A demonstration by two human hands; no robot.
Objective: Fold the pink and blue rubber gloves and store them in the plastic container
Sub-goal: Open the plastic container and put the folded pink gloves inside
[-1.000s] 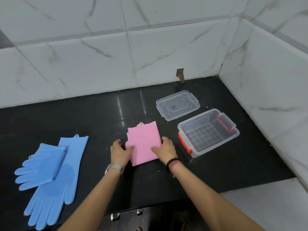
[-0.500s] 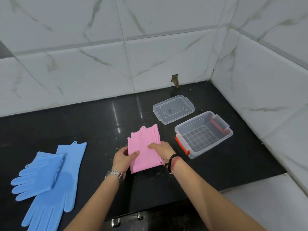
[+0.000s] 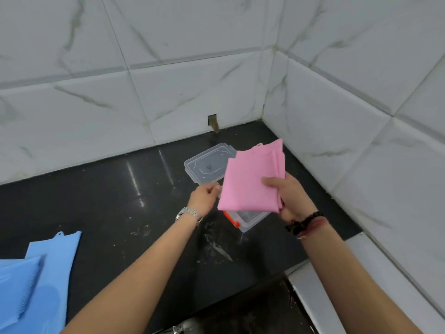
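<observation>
Right hand [image 3: 290, 198] grips folded pink gloves [image 3: 250, 179] above container [image 3: 248, 219] | left hand [image 3: 204, 197] loosely curled, holding nothing | blue gloves [image 3: 36, 273] at 8 o'clock (on surface [image 3: 108, 201])

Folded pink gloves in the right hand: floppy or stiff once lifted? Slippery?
Probably floppy but not limp: the folded pink gloves keep a fairly flat sheet shape while the right hand holds them by one edge only. Likely light, since a thumb-and-finger grip carries them. The layers fan apart at the top corner, so the fold may spring open if released.
</observation>
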